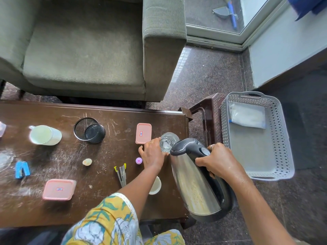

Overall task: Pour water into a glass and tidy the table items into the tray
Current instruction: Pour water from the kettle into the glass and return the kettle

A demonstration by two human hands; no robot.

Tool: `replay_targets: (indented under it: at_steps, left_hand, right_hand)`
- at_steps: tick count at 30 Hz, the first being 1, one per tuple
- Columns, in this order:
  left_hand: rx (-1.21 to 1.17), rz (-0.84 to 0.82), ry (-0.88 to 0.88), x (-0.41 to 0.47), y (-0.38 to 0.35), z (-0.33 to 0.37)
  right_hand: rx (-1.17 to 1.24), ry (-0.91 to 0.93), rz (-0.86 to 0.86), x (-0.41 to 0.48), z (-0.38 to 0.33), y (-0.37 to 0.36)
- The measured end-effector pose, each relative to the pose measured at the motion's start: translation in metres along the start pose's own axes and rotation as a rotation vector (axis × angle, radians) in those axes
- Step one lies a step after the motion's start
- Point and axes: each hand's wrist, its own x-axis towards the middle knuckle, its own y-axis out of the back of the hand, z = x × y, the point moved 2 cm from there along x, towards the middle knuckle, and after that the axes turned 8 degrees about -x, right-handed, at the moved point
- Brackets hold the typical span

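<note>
A clear glass (pixel 167 141) with water in it stands near the right end of the dark wooden table (pixel 109 206). My left hand (pixel 153 155) is wrapped around the glass from the near side. My right hand (pixel 218 160) grips the black handle of a steel electric kettle (pixel 196 183), which is tilted with its spout over the glass rim. A grey perforated tray (pixel 283 138) sits on a brown stool to the right of the table, with a clear plastic bag (pixel 247 114) inside.
On the table lie two pink lidded boxes (pixel 143 133) (pixel 59 189), a black mesh cup (pixel 89 129), a white mug (pixel 45 135), a blue stapler (pixel 22 169), a metal clip tool (pixel 121 174), a small purple cap (pixel 138 160) and a white cup (pixel 155 185). A grey armchair (pixel 88 50) stands behind.
</note>
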Motion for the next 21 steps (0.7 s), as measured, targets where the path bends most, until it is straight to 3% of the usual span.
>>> replay_targets:
  at_steps: [21]
  left_hand:
    - [0.012,0.014,-0.018,-0.008,0.007,-0.001]
  right_hand:
    - [0.103,-0.025,0.056,-0.007,0.016,-0.01]
